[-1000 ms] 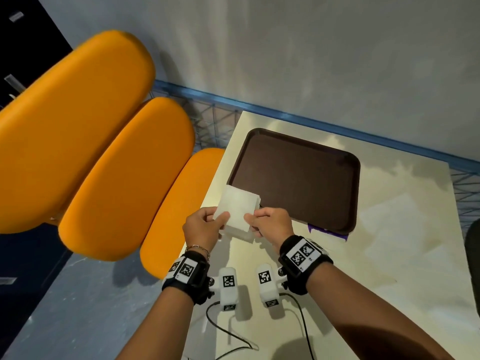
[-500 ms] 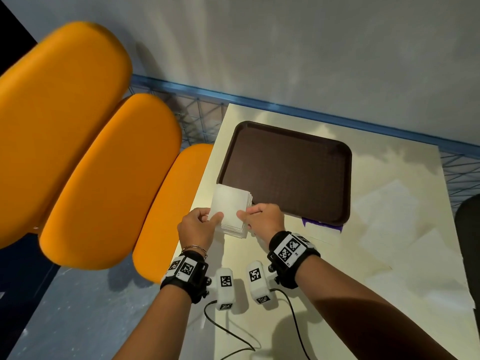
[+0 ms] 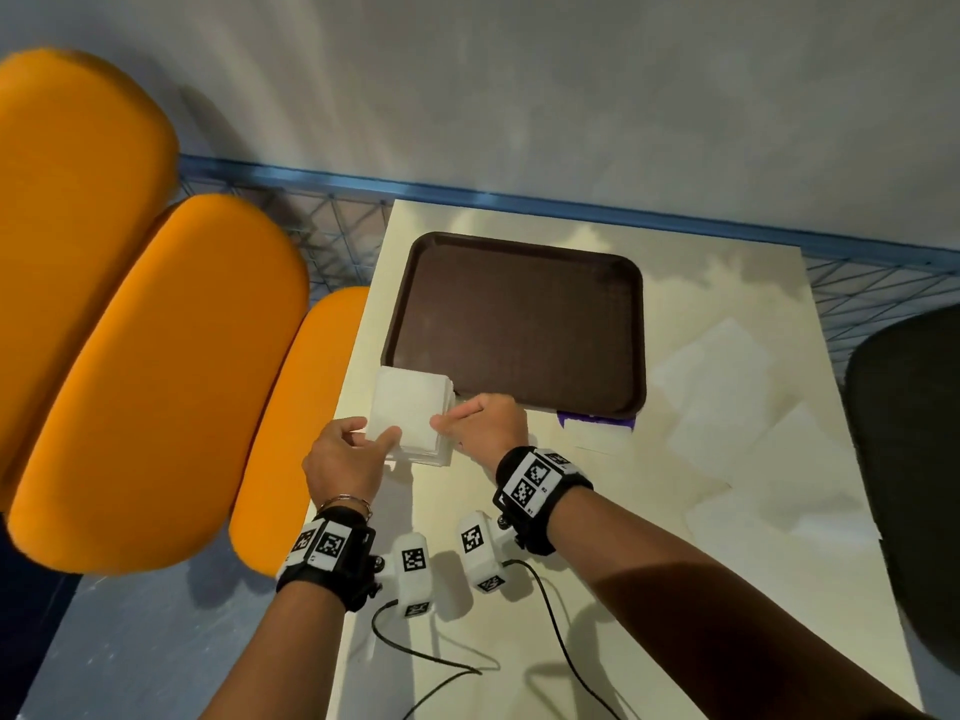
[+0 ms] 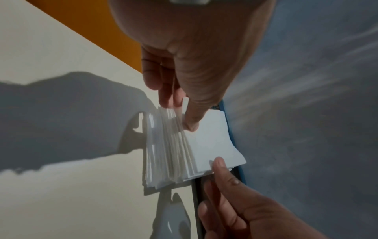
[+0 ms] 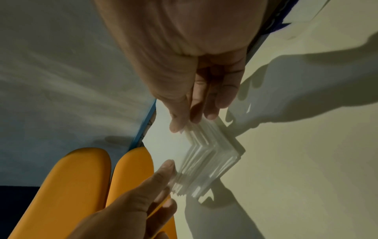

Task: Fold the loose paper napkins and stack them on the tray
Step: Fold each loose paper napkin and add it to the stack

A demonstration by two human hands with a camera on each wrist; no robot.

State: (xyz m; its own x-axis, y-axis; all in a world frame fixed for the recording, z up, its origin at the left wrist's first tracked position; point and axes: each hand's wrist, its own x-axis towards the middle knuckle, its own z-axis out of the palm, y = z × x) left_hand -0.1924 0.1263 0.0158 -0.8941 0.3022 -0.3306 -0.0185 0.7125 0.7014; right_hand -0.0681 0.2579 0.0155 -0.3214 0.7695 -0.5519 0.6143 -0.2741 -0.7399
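Pinching a stack of folded napkins from both sides, the left hand and the right hand are holding it over the near left part of the table, its far edge overlapping the near left corner of the brown tray. Loose napkins are lying flat to the right of the tray, and orange cushions are sitting off the table's left edge.

From the left wrist, the left hand is pressing its thumb on the top sheet of the stack with fingers curled beneath, while the right hand is gripping the near corner.

From the right wrist, the right hand is clasping one corner of the stack between thumb and fingers, and the left hand is holding the opposite corner, the layered edges fanning slightly.
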